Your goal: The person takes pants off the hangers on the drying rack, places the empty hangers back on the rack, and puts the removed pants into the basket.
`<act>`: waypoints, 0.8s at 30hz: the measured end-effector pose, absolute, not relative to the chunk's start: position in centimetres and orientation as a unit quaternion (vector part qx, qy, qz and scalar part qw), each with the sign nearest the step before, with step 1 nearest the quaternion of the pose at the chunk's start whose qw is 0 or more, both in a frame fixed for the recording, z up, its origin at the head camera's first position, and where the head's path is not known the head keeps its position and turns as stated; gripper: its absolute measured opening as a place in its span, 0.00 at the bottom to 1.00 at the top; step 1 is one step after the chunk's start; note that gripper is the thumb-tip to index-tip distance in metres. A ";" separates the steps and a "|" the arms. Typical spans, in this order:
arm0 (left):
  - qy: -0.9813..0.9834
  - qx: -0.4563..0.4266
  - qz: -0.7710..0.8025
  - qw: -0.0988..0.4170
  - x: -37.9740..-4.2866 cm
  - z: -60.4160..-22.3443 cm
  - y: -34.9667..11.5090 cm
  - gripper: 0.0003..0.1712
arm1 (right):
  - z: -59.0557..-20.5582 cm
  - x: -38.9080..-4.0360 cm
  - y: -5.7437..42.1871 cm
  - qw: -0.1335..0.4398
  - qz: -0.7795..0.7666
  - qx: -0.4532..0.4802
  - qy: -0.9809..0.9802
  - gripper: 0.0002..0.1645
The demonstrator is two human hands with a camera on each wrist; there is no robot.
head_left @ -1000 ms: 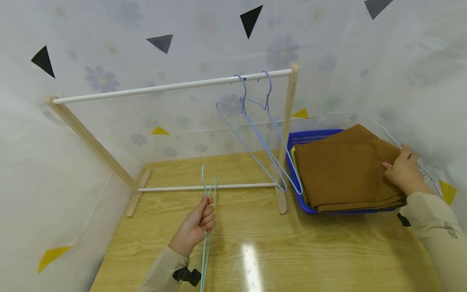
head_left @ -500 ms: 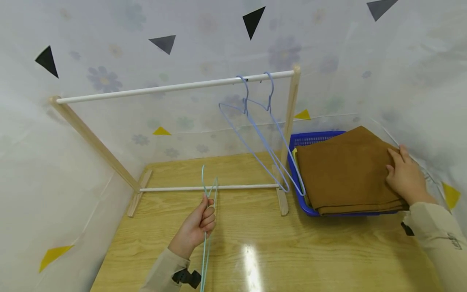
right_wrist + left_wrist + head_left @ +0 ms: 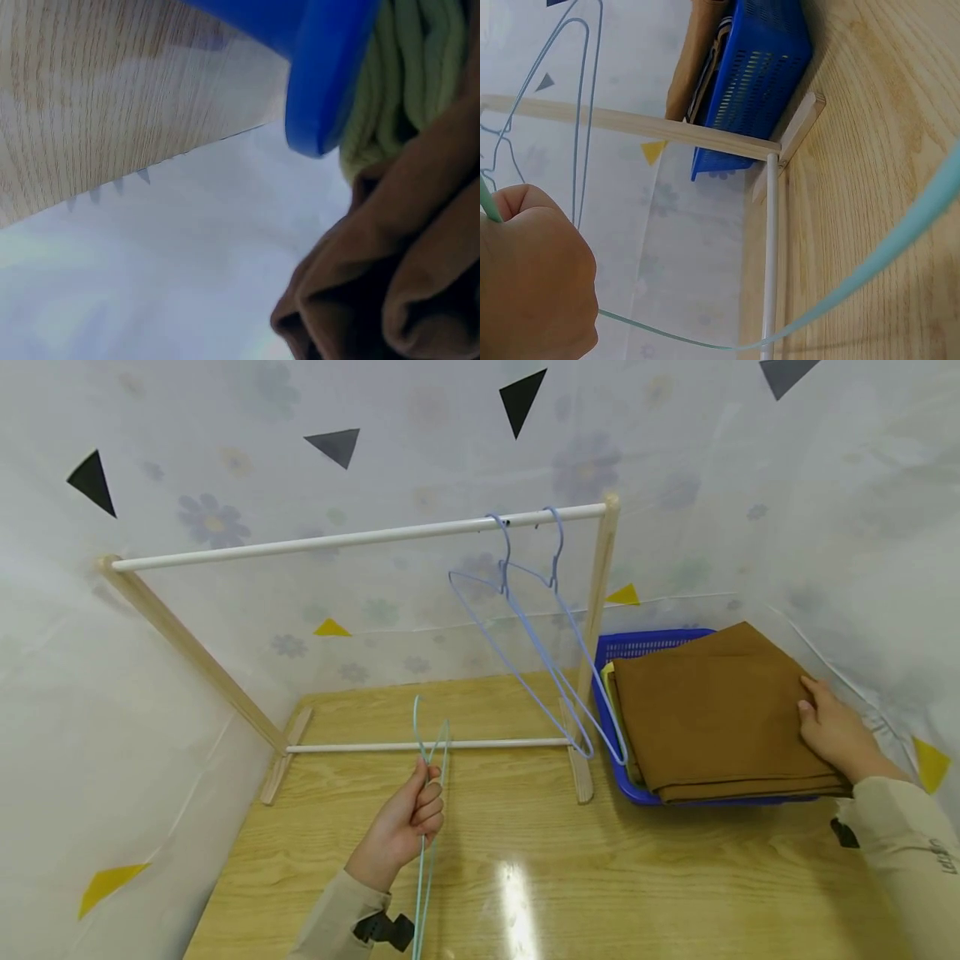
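Note:
My left hand (image 3: 401, 827) grips a thin mint-green clothes hanger (image 3: 422, 881) near its neck, with the hook rising above the fist. In the left wrist view the fist (image 3: 536, 281) is closed around the hanger wire (image 3: 855, 281). At the right, my right hand (image 3: 842, 731) holds the right edge of a folded brown cloth (image 3: 712, 718), thumb on top. This cloth lies on a blue plastic basket (image 3: 637, 643). The right wrist view shows its thick brown folds (image 3: 420, 232) beside a yellow-green folded cloth (image 3: 401, 82); the hand is out of that view.
A rack with a white top rail (image 3: 360, 537) and wooden posts stands on the wood-grain table (image 3: 637, 893). Two blue hangers (image 3: 540, 652) hang at its right end, overlapping the basket's left rim. A white patterned sheet (image 3: 420, 452) encloses the back and sides.
My right hand has shifted slightly down and right along the brown cloth's edge, its fingers drawing in. The cloth has moved a little to the right. My left hand stays put with the hanger.

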State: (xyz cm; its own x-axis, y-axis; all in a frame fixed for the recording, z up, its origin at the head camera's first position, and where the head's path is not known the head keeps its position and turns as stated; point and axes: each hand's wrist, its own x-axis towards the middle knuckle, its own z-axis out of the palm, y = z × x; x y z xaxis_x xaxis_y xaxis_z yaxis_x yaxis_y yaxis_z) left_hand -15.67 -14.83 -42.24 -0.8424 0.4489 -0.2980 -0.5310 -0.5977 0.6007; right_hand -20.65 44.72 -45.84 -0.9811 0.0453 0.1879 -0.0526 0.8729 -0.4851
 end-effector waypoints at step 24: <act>0.342 -0.047 0.899 0.270 -16.2 -41.4 -14.2 0.20 | -44.4 -18.7 41.9 0.243 0.288 0.044 -0.925 0.26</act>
